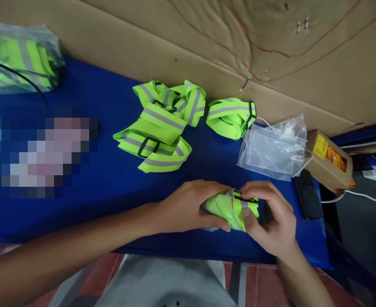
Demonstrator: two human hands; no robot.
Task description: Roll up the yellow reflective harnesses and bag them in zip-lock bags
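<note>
Head view: over the near side of the blue table (88,221), the left hand (189,207) is wrapped around a small clear plastic bag (216,205), while the right hand (271,215) pinches the neon-yellow, grey-striped folded strap (250,209) protruding from its right end. Crooked pressure could crease or split the thin plastic; a loosened right pinch could let the folds spring apart.

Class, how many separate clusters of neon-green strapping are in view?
4: a bagged batch at far left, a loose pile near centre, a folded coil beside clear bags, and a partly bagged bundle between left hand and right hand. Others may be hidden.
</note>
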